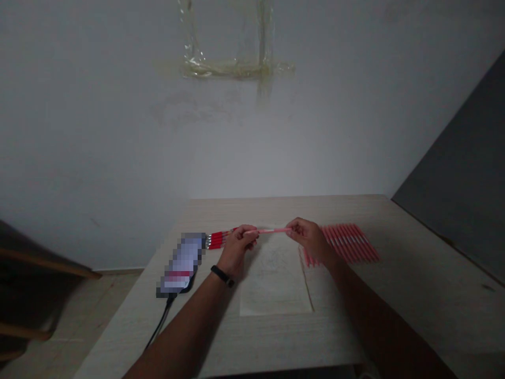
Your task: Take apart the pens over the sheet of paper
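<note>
A slim pink pen (273, 230) is held level between my two hands, over the top of a pale sheet (276, 287). My left hand (239, 243) is closed on its left end, and my right hand (309, 236) pinches the right end. Just beyond the left hand, several red pens (216, 240) with silvery ends lie side by side, partly hidden by that hand. A row of similar pink pens (347, 243) with pale bands in the middle lies under and to the right of my right wrist. Fine details of the held pen are too small to make out.
A phone (183, 263) with its screen lit lies at the table's left, a black cable (160, 321) running from it toward the front. The wooden table (276, 345) meets a white wall (292, 152) marked with old tape. Wooden legs (51, 263) stand on the floor at left.
</note>
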Available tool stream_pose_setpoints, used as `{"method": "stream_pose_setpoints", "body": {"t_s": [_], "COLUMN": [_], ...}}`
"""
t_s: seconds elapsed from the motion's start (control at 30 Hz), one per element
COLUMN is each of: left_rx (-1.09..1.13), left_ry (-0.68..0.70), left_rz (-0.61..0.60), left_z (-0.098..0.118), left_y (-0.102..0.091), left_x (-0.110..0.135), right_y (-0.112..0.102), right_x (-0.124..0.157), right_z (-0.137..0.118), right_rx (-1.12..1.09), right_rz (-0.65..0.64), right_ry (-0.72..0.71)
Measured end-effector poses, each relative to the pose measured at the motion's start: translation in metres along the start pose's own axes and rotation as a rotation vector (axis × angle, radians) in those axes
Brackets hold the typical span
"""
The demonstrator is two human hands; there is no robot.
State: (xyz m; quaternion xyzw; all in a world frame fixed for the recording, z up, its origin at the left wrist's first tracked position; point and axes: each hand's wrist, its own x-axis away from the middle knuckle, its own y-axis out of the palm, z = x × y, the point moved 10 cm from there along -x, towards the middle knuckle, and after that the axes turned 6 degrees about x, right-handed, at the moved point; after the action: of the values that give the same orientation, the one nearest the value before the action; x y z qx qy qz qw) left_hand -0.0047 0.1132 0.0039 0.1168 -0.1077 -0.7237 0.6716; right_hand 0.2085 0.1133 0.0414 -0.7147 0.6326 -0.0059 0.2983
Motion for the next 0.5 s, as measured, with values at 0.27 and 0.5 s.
{"method": "stream_pose_setpoints", "body": {"t_s": [0.27, 0.5], "left_rx": [-0.495, -1.011], "left_ry": [0.146, 0.357], "left_rz": [-0.285, -0.371], "left_z": [0.003, -0.002], "left_y": [0.036, 0.038], "left_x": [0.012, 0.019], "right_y": [0.023, 0.02], "right_x": [0.004, 0.005], "right_z": [-0.004, 0.005], "right_rx": [-0.26, -0.009], "right_rz": [-0.014, 0.021], "right_ry": [-0.02, -0.03]}}
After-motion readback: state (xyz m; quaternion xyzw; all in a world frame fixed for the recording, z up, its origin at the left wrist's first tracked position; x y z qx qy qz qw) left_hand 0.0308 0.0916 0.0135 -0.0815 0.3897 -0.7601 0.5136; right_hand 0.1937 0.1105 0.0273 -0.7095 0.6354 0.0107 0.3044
